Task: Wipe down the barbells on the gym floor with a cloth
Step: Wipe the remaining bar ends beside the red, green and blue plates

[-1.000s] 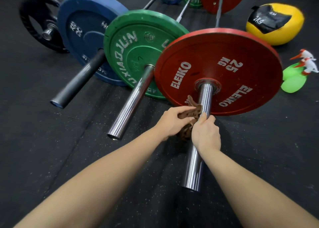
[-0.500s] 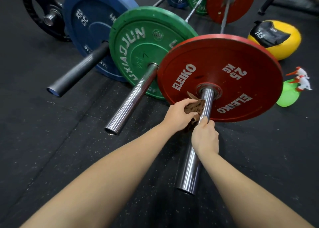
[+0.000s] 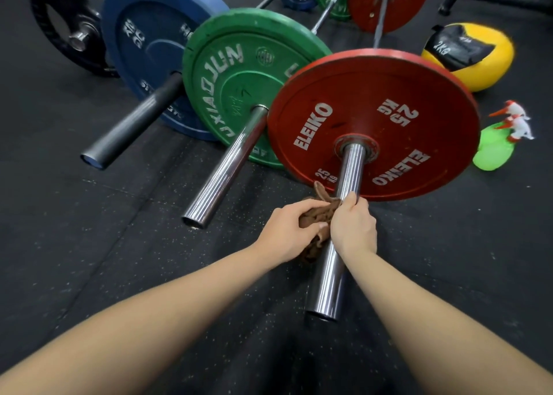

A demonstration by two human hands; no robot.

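Left hand: the left hand (image 3: 285, 230), just below the centre of the frame, has its fingers curled round a bunched brown cloth (image 3: 315, 215) and holds it against the left side of the nearest bar end.
Right hand: the right hand (image 3: 353, 230) is wrapped over the chrome sleeve (image 3: 326, 287) from the right, with its fingers closed round the metal. Its knuckles touch the cloth, but I cannot tell whether any fabric lies under the palm.
Cloth: crumpled between the two hands at about the middle of the sleeve's length. One loose corner sticks up toward the plate and the rest hangs below the left hand.
Nearest barbell: the sleeve runs from the lower centre of the frame up into the hub of a red plate (image 3: 389, 101), marked ELEIKO and 25 KG, right of centre.
Other barbells: to the left are a green plate (image 3: 239, 74) with a second chrome sleeve (image 3: 227, 167), then a blue plate (image 3: 140, 41) with a black sleeve (image 3: 134, 125) — all three lie side by side. Their far-end plates are small at the top edge.
Upper left: a black plate (image 3: 59, 26) stands behind the blue one.
Right edge: a yellow and black medicine ball (image 3: 493, 65) marked 2KG, and below it green spray bottles (image 3: 495, 149) lying on their sides.
Floor: dark speckled rubber floor (image 3: 89, 245) — the plates rest on it.
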